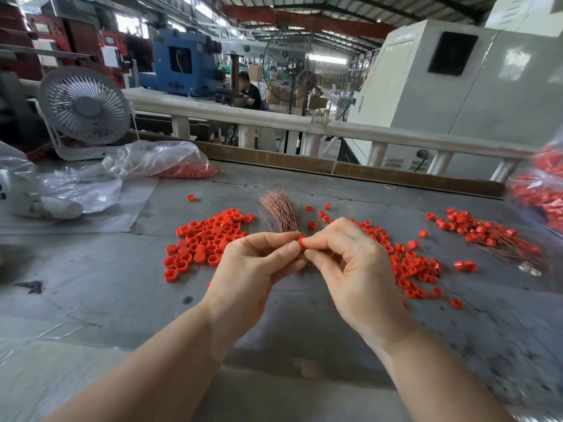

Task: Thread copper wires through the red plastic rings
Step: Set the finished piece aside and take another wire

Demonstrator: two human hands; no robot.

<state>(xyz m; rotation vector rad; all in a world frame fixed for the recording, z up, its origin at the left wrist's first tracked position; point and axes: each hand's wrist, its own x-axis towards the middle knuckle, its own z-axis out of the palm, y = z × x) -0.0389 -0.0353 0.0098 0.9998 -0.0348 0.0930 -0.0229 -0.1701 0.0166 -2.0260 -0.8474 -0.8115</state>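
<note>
My left hand (253, 269) and my right hand (350, 263) meet over the middle of the grey table (106, 284). Between their fingertips sits one red ring (302, 241), pinched from both sides. A bundle of thin copper wires (280, 213) fans upward just behind my fingers, its lower end hidden by my hands. Loose red rings lie in a heap (207, 239) to the left and another heap (408, 263) to the right. At the far right lies a pile of rings with copper wires through them (487, 236).
A white desk fan (83, 109) stands at the back left beside clear plastic bags (158, 159), one holding red rings. Another bag of red parts (542, 184) sits at the right edge. A wooden strip (335, 169) borders the table's far side.
</note>
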